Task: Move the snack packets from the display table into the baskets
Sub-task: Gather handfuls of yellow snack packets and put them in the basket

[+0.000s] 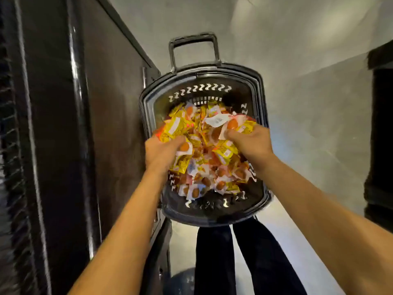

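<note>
A dark plastic basket [258,86] with a raised handle stands on the floor in front of me. It holds a heap of several yellow, white and orange snack packets [207,167]. My left hand [160,153] hovers over the basket's left side, shut on a bunch of yellow packets [174,128]. My right hand [251,141] is over the right side, gripping another bunch of yellow and white packets [236,125]. Both handfuls are just above the heap.
A dark display unit [110,128] runs along the left, close against the basket. Pale floor [314,133] spreads to the right. Another dark fixture [380,135] stands at the right edge. My dark trouser legs [234,256] are below the basket.
</note>
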